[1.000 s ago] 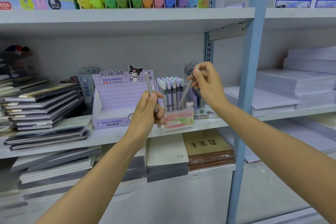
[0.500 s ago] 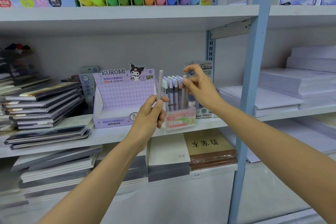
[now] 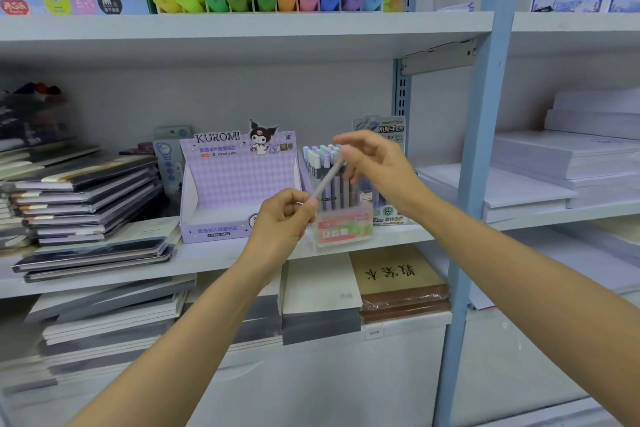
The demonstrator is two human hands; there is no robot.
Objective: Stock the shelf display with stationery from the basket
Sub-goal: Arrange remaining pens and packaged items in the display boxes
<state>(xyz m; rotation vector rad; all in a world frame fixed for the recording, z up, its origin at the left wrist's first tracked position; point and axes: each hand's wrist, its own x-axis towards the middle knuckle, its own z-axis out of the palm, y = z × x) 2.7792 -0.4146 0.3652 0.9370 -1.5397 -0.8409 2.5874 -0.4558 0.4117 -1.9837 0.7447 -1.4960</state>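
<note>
White shelving, blue upright [image 3: 485, 149]; the middle shelf [image 3: 104, 274] is carrying the clear pen holder [image 3: 346, 230] at its front edge, just right of the Kuromi box [image 3: 239, 184]. Versus half a second ago: left hand [image 3: 280, 218] is still gripping the grey pen [image 3: 327, 178] by its lower end in front of the holder, now tilting it right instead of upright; right hand [image 3: 377, 166] has left the holder's pens and is meeting the pen's top end, fingers loosely spread, can't tell if pinching. Notebook stacks [image 3: 86, 198] are lying at the shelf's left end, paper reams [image 3: 571, 156] beyond the upright; both hands are hiding part of the holder.
</note>
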